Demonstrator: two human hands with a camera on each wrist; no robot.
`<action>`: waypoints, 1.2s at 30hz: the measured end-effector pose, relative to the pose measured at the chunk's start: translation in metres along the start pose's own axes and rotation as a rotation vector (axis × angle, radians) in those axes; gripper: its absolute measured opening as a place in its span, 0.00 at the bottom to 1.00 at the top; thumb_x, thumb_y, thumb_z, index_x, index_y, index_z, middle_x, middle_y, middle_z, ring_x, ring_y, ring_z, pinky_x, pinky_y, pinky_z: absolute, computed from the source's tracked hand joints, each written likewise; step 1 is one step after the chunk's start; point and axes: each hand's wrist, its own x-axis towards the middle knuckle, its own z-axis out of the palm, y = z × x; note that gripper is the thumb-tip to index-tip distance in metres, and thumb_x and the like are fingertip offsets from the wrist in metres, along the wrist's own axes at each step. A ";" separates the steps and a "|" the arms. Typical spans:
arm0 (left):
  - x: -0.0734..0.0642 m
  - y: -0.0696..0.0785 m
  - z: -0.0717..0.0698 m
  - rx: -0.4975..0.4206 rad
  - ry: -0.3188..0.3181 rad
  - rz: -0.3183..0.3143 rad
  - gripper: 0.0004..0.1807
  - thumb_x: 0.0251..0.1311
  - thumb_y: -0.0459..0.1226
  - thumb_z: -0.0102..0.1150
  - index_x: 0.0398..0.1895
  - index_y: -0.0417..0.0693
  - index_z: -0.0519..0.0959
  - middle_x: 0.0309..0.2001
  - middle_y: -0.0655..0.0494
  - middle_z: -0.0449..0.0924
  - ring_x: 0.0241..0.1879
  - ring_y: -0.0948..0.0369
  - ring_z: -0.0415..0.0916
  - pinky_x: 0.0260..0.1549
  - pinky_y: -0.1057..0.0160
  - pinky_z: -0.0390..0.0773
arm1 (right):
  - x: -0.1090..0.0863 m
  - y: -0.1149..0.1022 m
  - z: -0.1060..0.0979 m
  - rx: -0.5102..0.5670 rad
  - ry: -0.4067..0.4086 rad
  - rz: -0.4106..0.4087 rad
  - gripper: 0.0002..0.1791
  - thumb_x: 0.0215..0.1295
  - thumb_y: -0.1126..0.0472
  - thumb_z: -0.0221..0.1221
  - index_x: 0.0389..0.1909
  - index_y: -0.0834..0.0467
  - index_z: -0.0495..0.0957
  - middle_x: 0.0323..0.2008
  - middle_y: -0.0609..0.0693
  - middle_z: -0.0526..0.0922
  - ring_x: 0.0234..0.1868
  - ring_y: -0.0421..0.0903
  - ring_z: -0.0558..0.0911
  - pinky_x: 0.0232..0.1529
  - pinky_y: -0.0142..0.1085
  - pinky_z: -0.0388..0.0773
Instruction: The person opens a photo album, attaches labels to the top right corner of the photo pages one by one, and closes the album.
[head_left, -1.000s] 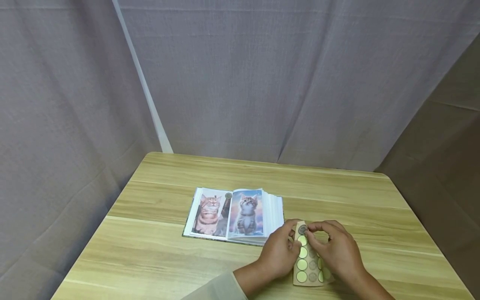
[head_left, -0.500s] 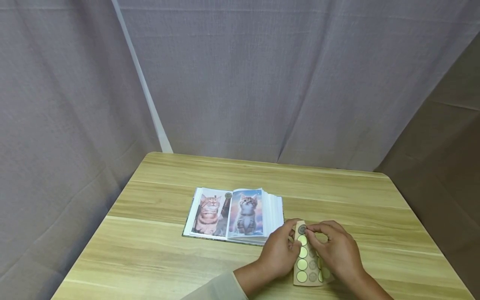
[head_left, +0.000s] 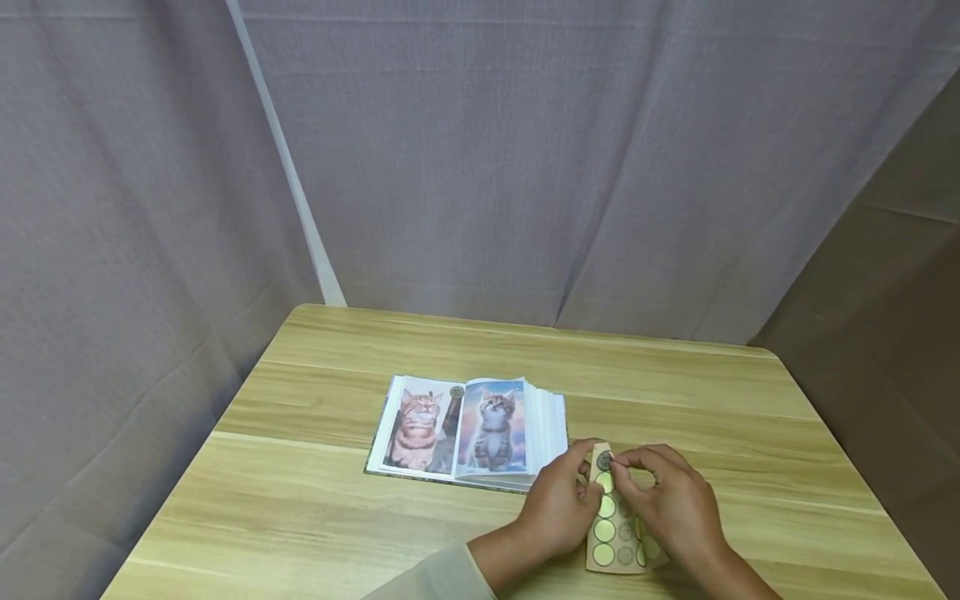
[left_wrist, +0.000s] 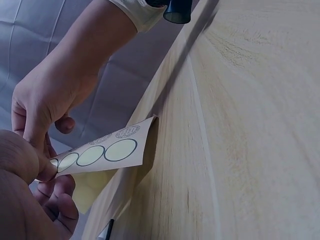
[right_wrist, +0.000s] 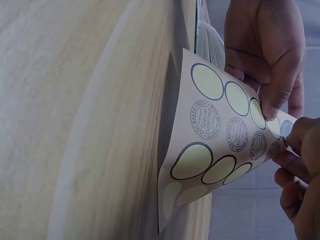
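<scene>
My left hand (head_left: pixel 551 504) grips the left edge of a tan sticker sheet (head_left: pixel 615 542), thumb on its face. Pale round blanks run down the sheet, and beside them, in the right wrist view, stand round stickers (right_wrist: pixel 205 119) printed in dark lettering. At the sheet's top end, my right hand (head_left: pixel 678 496) pinches the edge of a dark printed round sticker (head_left: pixel 604 460) between thumb and index finger. How far that sticker is lifted is hidden by the fingers. The sheet's lower end curls over, showing more pale circles.
An open photo album (head_left: pixel 382 446) lies left of my hands, with an orange cat photo (head_left: pixel 417 421) and a grey kitten photo (head_left: pixel 493 429). A round sticker (head_left: pixel 457 391) sits at the cat photo's upper right corner. Grey curtains (head_left: pixel 480 167) surround the wooden table (head_left: pixel 315 517).
My right hand has shifted very slightly down at the sheet's top end, still pinching there. My left hand and the album have stayed in place.
</scene>
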 end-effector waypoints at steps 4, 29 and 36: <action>0.000 -0.002 0.001 -0.015 0.009 -0.007 0.30 0.63 0.26 0.61 0.67 0.56 0.73 0.36 0.65 0.79 0.22 0.76 0.70 0.24 0.74 0.72 | 0.000 0.000 0.001 0.008 -0.006 0.008 0.11 0.49 0.66 0.75 0.29 0.48 0.87 0.35 0.41 0.86 0.34 0.44 0.85 0.26 0.41 0.81; 0.003 -0.010 0.006 0.044 0.169 -0.113 0.28 0.54 0.27 0.72 0.59 0.43 0.76 0.39 0.62 0.75 0.31 0.74 0.68 0.33 0.73 0.74 | -0.010 0.008 0.004 0.090 -0.267 0.332 0.04 0.67 0.64 0.64 0.38 0.53 0.78 0.44 0.61 0.88 0.09 0.32 0.57 0.09 0.32 0.60; 0.002 -0.010 0.007 -0.051 0.122 -0.130 0.28 0.56 0.24 0.70 0.62 0.42 0.76 0.41 0.60 0.79 0.29 0.75 0.74 0.31 0.73 0.77 | -0.013 0.012 0.006 0.083 -0.327 0.372 0.02 0.71 0.60 0.61 0.39 0.53 0.77 0.46 0.62 0.87 0.10 0.35 0.59 0.12 0.34 0.62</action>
